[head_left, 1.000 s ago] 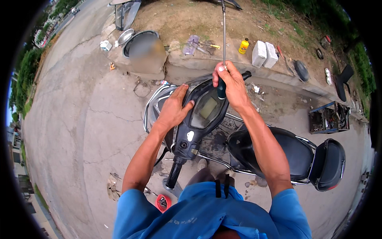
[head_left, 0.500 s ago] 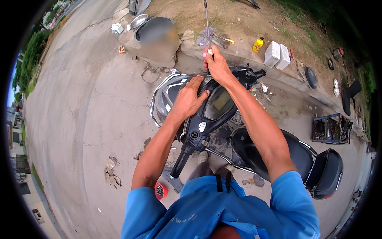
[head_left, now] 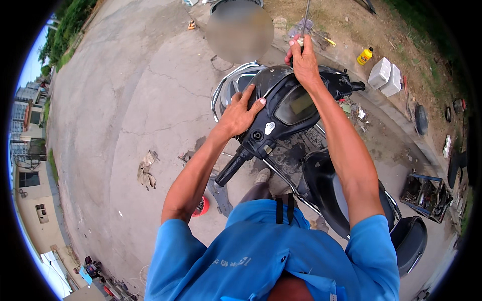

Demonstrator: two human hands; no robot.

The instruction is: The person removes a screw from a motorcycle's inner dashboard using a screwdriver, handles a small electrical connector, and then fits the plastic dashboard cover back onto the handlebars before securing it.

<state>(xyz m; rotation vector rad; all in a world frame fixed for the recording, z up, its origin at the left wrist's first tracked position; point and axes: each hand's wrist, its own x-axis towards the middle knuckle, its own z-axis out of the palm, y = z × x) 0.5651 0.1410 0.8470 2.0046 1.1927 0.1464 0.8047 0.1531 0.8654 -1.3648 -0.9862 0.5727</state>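
Note:
In front of me stands a black scooter with its front tipped away; its dark instrument screen [head_left: 293, 106] lies between my arms. My left hand [head_left: 240, 114] rests on the black front cover [head_left: 273, 79], fingers spread and thumb near the seam beside the screen. My right hand [head_left: 305, 62] is closed around the handle of a screwdriver [head_left: 306, 21] at the far edge of the cover. The screwdriver's long metal shaft points away from me; its tip runs out of view. Nearer to me, the left handlebar grip [head_left: 230, 170] is untouched.
A yellow bottle [head_left: 365, 55] and two white blocks [head_left: 380, 73] stand on the raised ground at far right. At right sits a crate of tools [head_left: 424, 199]. A red basket [head_left: 201, 206] is by my left elbow, and a crumpled rag [head_left: 146, 170] lies on the pavement.
My view has shifted, so the scooter sits farther right and higher. My left hand lies slightly farther left on the cover. My right hand still grips the screwdriver.

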